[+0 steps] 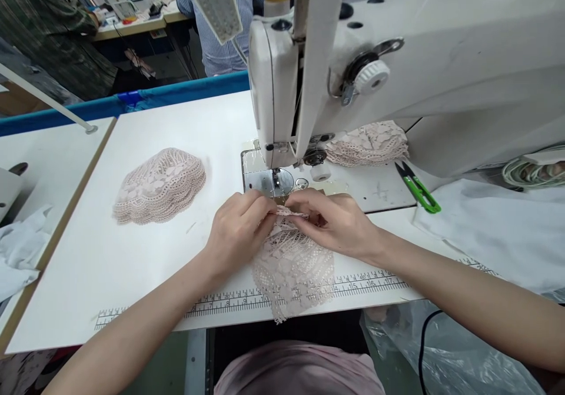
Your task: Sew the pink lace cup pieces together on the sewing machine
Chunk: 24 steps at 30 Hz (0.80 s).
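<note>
A pale pink lace piece lies on the white sewing table, its lower edge hanging over the printed ruler at the front. My left hand and my right hand both pinch its top edge, fingers closed on the lace, just in front of the presser foot of the white sewing machine. The fingertips of the two hands nearly meet over the folded lace edge.
A stack of pink lace pieces lies to the left; another stack sits behind the machine arm. Green thread snips lie at right beside white fabric. A person in a striped shirt stands beyond the table.
</note>
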Tool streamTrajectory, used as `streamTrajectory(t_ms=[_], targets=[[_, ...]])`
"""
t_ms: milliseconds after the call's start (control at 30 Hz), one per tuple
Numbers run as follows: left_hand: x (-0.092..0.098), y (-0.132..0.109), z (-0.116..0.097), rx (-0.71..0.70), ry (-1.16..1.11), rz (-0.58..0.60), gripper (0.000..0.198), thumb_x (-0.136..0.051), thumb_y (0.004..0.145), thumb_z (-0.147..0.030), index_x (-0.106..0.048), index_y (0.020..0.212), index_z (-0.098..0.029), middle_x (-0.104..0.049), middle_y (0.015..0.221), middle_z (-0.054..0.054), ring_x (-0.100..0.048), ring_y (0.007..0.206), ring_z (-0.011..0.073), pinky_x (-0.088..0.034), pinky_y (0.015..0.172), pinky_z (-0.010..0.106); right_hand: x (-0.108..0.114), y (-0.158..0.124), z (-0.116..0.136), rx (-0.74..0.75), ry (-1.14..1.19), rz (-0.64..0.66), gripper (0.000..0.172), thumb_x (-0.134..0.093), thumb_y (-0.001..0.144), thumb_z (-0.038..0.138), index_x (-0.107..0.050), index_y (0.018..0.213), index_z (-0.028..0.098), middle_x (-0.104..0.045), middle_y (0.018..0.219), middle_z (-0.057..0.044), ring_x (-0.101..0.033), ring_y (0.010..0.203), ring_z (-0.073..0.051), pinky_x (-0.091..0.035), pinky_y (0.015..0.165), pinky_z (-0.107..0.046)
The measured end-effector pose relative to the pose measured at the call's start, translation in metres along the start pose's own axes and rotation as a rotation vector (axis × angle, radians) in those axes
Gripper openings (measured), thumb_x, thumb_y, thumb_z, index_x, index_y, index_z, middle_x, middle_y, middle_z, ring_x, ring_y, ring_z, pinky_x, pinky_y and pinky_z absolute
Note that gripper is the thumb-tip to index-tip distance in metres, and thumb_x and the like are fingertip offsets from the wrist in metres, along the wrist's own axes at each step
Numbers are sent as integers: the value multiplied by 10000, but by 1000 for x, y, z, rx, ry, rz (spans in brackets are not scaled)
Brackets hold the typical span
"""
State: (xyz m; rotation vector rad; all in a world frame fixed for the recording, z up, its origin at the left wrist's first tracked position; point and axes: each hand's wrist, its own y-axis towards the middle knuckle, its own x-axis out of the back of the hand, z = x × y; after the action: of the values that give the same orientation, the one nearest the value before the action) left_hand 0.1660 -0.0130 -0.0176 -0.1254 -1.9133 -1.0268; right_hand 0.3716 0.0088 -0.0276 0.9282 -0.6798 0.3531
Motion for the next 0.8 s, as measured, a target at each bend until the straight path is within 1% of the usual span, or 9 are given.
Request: streamTrajectory(t_ms=[133,300,400,467,567,600,667,733,800], targets=[[1,1,0,-34,52,-2,82,-589,882,-117,-536,854,-173,-648,774,3,-585,680,125,-426,610,264,1,0,0,13,-8,14,119,-545,910,145,-521,1018,185,-649,729,39,-538,514,-59,-387,445,-171],[3,5,-3,-59,103,-11,98,-603,867,-131,-525,825,-172,-661,741,-11,-596,662,126,-382,586,273,3,0,1,29,-26,45,147,-520,895,119,-541,1031,170,-692,767,22,-551,514,-61,-395,460,-184],[3,6,-3,-84,124,-11,117,-605,873,-141,-513,810,-177,-652,695,-30,-567,602,111,-360,571,273,3,1,1,38,-34,55,164,-505,885,102,-564,1030,147,-701,764,11,-575,526,-70,-428,459,-184],[3,6,-3,-105,135,-18,125,-607,882,-143,-508,813,-178,-650,683,-38,-557,578,99,-354,568,271,2,1,0,46,-39,49,180,-500,887,93,-582,1043,132,-716,789,-6,-616,569,-84,-468,477,-192],[3,5,-1,-144,138,-45,125,-600,895,-128,-504,835,-180,-649,678,-42,-553,564,88,-361,575,265,0,0,-2,72,-68,-8,167,-502,912,102,-606,1037,140,-737,827,-17,-668,648,-99,-524,532,-202],[3,4,-1,-151,135,-45,115,-593,900,-122,-507,849,-180,-649,679,-42,-553,564,88,-368,581,265,1,0,-2,98,-93,-46,145,-512,919,109,-615,1015,147,-737,804,-9,-667,640,-94,-528,536,-198],[4,3,-2,-118,101,-25,81,-579,908,-122,-522,896,-179,-650,693,-37,-562,572,93,-388,598,268,3,1,-3,196,-184,-140,86,-559,914,118,-630,944,158,-714,688,23,-623,549,-70,-498,491,-182],[4,1,-3,-25,24,9,89,-567,903,-117,-542,968,-173,-666,741,-23,-579,603,101,-412,609,267,6,2,-2,344,-304,-208,68,-619,883,102,-644,876,164,-668,584,54,-557,467,-52,-445,436,-179],[4,1,-5,70,-64,38,146,-558,890,-100,-567,1016,-174,-688,805,-8,-597,657,108,-438,626,263,11,4,0,483,-398,-217,90,-654,851,77,-661,832,164,-642,550,63,-535,454,-48,-418,422,-190]])
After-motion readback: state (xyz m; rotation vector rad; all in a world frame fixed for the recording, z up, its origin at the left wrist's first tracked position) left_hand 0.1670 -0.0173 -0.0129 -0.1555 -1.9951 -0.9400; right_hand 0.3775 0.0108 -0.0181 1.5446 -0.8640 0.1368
